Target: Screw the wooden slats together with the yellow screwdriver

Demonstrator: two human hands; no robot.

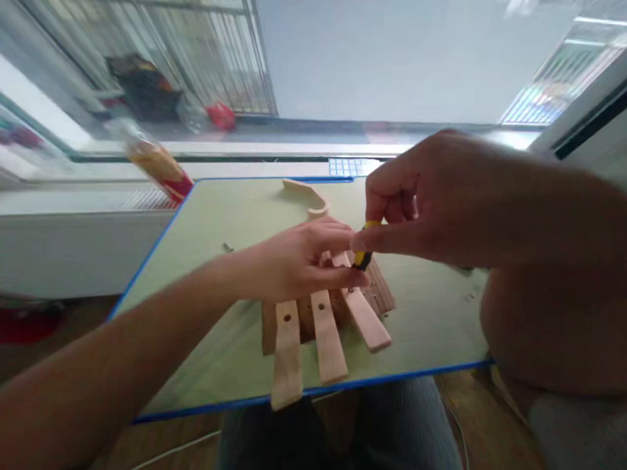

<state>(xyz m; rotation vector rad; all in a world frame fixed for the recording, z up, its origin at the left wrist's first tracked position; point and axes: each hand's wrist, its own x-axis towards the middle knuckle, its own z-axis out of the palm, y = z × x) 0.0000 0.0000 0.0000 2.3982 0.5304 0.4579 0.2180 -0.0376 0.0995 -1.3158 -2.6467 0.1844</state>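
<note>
My left hand (298, 261) lies over a fan of light wooden slats (327, 333) with its fingers pressed down on them. The slats have drilled holes and rest on the green table (220, 228), their ends reaching the near edge. Just above and right, my right hand (431, 202) pinches a small yellow and black screwdriver (363, 253), held upright with its tip down at the slats beside my left fingertips. A curved wooden piece (308, 196) lies farther back on the table.
The table has a blue edge band (313, 391). A small dark screw (228, 247) lies on it at the left. A blurred bottle with a red base (159, 166) stands off the table's back left corner. My knees show below the near edge.
</note>
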